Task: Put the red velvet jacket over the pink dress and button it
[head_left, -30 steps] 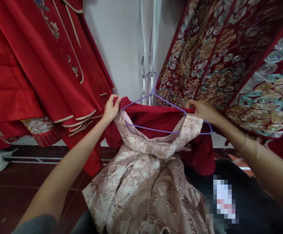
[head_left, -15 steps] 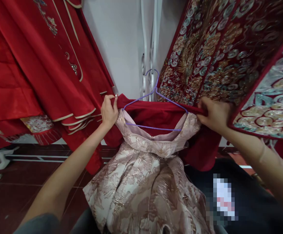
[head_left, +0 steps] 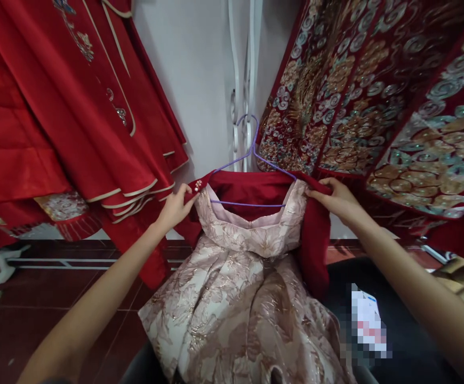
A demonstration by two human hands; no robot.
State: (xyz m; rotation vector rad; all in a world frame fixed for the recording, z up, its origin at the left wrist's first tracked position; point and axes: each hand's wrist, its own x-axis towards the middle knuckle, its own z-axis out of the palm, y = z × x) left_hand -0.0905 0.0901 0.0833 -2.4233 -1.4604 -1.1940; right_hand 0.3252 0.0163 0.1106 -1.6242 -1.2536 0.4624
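A purple wire hanger (head_left: 252, 157) hangs from a white rail (head_left: 243, 80) by the wall. It carries a pink floral brocade dress (head_left: 240, 298) under a dark red garment (head_left: 252, 189). My left hand (head_left: 176, 205) pinches the red garment's left shoulder edge beside a small jewelled button. My right hand (head_left: 334, 200) grips the red fabric at the right shoulder, next to the dress strap. Both hands are closed on cloth.
Red satin robes with cream trim (head_left: 76, 106) hang at the left. A heavily embroidered dark red garment (head_left: 376, 101) hangs at the right. A black surface (head_left: 412, 330) lies low right, and a dark red tiled floor (head_left: 36, 298) shows at the left.
Both hands have drawn the red garment's shoulders inward and down over the hanger's ends. The right hand moved left from under the embroidered cloth; the hanger's right end is covered now.
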